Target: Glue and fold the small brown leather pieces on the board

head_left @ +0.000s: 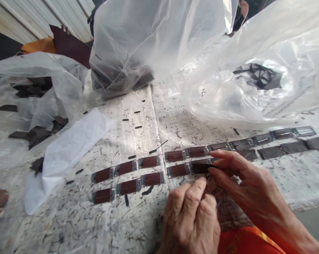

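My right hand [244,180] pinches a small dark leather piece [201,168] between thumb and fingertips. That piece lies over one of the patches in the nearer row. Just left of it, my left hand [191,215] is closed with its fingers curled under; whatever it holds, if anything, is hidden. Two rows of small rectangular patches run across the table, dark red ones such as this patch [152,179] on the left. Toward the right, the far row has grey patches with shiny strips [281,133], and the near row has plain dark grey pieces [270,152].
A translucent bag [159,38] with dark pieces stands at the back. Other plastic bags with dark pieces lie at the left [66,67] and right [215,91]. White paper [72,151] lies at left. Dark scraps and threads litter the pale table cover [69,225].
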`<action>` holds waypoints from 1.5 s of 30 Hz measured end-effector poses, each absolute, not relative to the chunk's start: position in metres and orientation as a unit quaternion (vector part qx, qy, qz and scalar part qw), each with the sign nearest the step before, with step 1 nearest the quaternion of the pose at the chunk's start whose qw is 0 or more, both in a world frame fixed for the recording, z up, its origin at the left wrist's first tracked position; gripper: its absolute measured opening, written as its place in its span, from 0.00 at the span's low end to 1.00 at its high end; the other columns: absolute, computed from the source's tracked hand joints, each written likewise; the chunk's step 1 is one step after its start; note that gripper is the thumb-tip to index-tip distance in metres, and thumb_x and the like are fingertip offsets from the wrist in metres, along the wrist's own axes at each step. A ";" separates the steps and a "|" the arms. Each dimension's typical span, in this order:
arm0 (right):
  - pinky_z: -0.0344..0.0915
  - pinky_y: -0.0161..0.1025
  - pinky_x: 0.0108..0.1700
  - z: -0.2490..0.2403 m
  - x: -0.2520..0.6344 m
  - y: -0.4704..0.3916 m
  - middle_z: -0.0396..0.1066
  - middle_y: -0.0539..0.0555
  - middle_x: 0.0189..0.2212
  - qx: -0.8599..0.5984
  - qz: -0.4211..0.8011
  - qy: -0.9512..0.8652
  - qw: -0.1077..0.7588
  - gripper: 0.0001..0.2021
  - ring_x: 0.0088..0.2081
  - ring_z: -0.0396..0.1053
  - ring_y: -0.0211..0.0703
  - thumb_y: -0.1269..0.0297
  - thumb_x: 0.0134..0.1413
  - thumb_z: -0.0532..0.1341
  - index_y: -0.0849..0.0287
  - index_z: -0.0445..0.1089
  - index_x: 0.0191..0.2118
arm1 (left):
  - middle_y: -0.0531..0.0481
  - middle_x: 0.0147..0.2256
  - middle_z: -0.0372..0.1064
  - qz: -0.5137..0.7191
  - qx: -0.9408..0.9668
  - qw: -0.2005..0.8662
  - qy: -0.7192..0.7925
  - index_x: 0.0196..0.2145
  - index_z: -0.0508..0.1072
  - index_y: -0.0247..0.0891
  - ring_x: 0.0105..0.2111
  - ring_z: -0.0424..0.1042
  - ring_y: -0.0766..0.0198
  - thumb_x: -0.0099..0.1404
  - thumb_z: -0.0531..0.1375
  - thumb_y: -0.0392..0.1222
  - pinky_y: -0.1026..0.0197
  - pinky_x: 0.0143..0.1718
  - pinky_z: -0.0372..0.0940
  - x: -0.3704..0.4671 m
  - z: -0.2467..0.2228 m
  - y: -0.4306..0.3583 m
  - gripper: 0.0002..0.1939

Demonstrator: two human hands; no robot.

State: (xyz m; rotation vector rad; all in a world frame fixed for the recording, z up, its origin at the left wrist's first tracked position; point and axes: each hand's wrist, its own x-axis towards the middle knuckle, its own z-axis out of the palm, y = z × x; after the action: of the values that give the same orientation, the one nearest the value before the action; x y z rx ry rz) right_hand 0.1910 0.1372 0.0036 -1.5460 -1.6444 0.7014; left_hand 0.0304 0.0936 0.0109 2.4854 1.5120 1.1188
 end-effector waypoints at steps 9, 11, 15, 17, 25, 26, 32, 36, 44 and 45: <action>0.69 0.27 0.27 0.004 0.186 0.138 0.75 0.43 0.27 -0.619 0.273 -0.634 0.374 0.12 0.24 0.72 0.33 0.63 0.56 0.61 0.48 0.69 0.47 | 0.42 0.51 0.73 0.284 0.817 0.025 0.502 0.38 0.74 0.35 0.47 0.69 0.54 0.62 0.56 0.28 0.55 0.47 0.69 0.026 0.002 0.095 0.10; 0.69 0.26 0.27 0.005 0.185 0.139 0.75 0.43 0.27 -0.622 0.274 -0.633 0.371 0.12 0.24 0.72 0.33 0.63 0.56 0.61 0.49 0.69 0.47 | 0.42 0.51 0.73 0.281 0.815 0.026 0.506 0.38 0.74 0.35 0.47 0.69 0.54 0.63 0.56 0.28 0.54 0.47 0.69 0.027 0.001 0.095 0.10; 0.69 0.27 0.27 0.006 0.184 0.140 0.76 0.44 0.28 -0.627 0.276 -0.629 0.368 0.12 0.24 0.73 0.34 0.64 0.56 0.61 0.49 0.70 0.47 | 0.40 0.51 0.73 0.279 0.817 0.025 0.504 0.38 0.74 0.33 0.47 0.69 0.54 0.63 0.56 0.27 0.54 0.47 0.69 0.028 -0.001 0.096 0.09; 0.69 0.27 0.26 0.005 0.184 0.140 0.76 0.44 0.27 -0.627 0.277 -0.628 0.369 0.12 0.24 0.73 0.34 0.64 0.56 0.61 0.50 0.70 0.46 | 0.41 0.52 0.72 0.279 0.815 0.027 0.507 0.38 0.74 0.33 0.48 0.68 0.54 0.62 0.56 0.27 0.54 0.48 0.68 0.028 -0.002 0.096 0.09; 0.69 0.28 0.28 0.005 0.184 0.140 0.74 0.45 0.27 -0.621 0.251 -0.645 0.367 0.12 0.24 0.72 0.34 0.66 0.56 0.60 0.51 0.69 0.47 | 0.44 0.54 0.71 0.281 0.810 0.024 0.514 0.38 0.74 0.35 0.48 0.67 0.54 0.61 0.57 0.27 0.54 0.48 0.68 0.027 -0.002 0.096 0.09; 0.69 0.28 0.28 0.005 0.184 0.141 0.74 0.45 0.27 -0.619 0.242 -0.649 0.370 0.12 0.24 0.72 0.34 0.66 0.56 0.60 0.52 0.69 0.47 | 0.44 0.55 0.70 0.281 0.812 0.022 0.512 0.38 0.74 0.35 0.47 0.67 0.54 0.61 0.57 0.27 0.54 0.47 0.68 0.026 -0.002 0.096 0.10; 0.68 0.31 0.24 0.008 0.186 0.147 0.72 0.48 0.26 -0.617 0.218 -0.659 0.371 0.11 0.21 0.69 0.34 0.68 0.55 0.60 0.57 0.69 0.45 | 0.44 0.55 0.70 0.268 0.824 0.016 0.500 0.37 0.74 0.35 0.46 0.68 0.54 0.60 0.59 0.27 0.54 0.46 0.68 0.024 -0.003 0.099 0.09; 0.67 0.30 0.20 0.006 0.189 0.139 0.71 0.49 0.31 -0.616 0.282 -0.602 0.422 0.13 0.21 0.69 0.33 0.66 0.57 0.61 0.54 0.68 0.49 | 0.43 0.55 0.70 0.266 0.825 0.011 0.498 0.37 0.74 0.34 0.47 0.68 0.53 0.61 0.58 0.27 0.53 0.46 0.69 0.024 -0.005 0.098 0.08; 0.73 0.34 0.39 0.005 0.210 0.118 0.77 0.51 0.40 -0.551 0.142 -0.718 0.401 0.21 0.38 0.76 0.39 0.78 0.58 0.58 0.50 0.66 0.54 | 0.39 0.54 0.70 0.260 0.831 0.023 0.490 0.38 0.73 0.33 0.47 0.69 0.52 0.62 0.57 0.26 0.52 0.47 0.69 0.022 -0.002 0.098 0.09; 0.73 0.35 0.42 0.004 0.212 0.117 0.77 0.52 0.42 -0.513 0.133 -0.758 0.382 0.24 0.41 0.75 0.41 0.80 0.57 0.57 0.52 0.64 0.57 | 0.40 0.55 0.70 0.262 0.830 0.023 0.493 0.38 0.73 0.34 0.47 0.69 0.52 0.62 0.57 0.26 0.52 0.47 0.69 0.023 -0.002 0.097 0.09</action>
State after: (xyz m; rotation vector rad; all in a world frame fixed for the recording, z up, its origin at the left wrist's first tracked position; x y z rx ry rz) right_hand 0.2122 0.1171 0.0036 -1.3081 -1.9330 0.3385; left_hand 0.0227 0.0973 -0.0021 2.5685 1.5250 0.8124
